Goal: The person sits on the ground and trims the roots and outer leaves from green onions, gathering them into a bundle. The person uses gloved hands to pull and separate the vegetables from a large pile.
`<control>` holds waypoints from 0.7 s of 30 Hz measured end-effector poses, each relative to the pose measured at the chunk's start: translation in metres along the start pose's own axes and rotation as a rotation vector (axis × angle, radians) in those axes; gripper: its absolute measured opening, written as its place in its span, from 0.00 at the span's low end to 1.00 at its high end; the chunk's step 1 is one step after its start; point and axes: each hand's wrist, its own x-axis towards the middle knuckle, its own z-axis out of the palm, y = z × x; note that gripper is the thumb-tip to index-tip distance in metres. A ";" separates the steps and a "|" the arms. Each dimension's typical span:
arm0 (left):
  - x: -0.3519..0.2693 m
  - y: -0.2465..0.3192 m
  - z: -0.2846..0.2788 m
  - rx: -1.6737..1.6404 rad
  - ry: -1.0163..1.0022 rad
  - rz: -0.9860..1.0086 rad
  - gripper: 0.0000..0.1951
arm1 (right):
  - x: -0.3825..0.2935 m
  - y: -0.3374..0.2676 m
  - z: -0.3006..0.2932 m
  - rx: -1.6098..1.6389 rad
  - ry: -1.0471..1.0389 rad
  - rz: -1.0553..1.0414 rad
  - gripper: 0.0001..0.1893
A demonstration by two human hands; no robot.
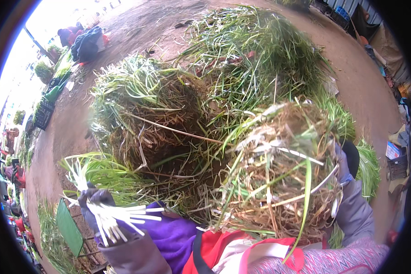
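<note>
My gloved left hand [96,198] is closed round a bunch of long green-leaved stalks [118,217]. Their white cut-looking ends fan out toward my lap, and the leaves trail away behind the hand. On the right, a large clump of tangled roots and dry leaves [284,178] rises over my lap. My gloved right hand [342,166] holds its right side; the fingertips are hidden by the clump. Just ahead stands a big bundle of the greens [147,102], its brown roots facing me. Loose leaves fill the gap between the clump and this bundle.
A larger heap of greens [257,51] lies beyond on the bare earth ground [349,68]. At my left is a green panel [69,227] on a frame. A black crate [44,114] stands farther left, another crate [397,167] at right. People sit in the distance.
</note>
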 end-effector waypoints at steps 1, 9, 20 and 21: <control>-0.001 0.001 0.003 0.040 0.069 -0.006 0.13 | 0.014 -0.011 0.010 -0.049 0.083 0.052 0.16; -0.001 -0.012 0.028 0.553 0.176 0.207 0.14 | 0.209 -0.162 0.154 -0.927 -0.061 -0.712 0.17; -0.021 -0.015 0.033 0.773 0.278 0.288 0.18 | 0.141 -0.016 0.349 -0.917 -0.695 -0.830 0.16; -0.021 -0.018 0.030 0.810 0.405 0.401 0.17 | 0.121 -0.004 0.353 -0.669 -0.764 -0.723 0.20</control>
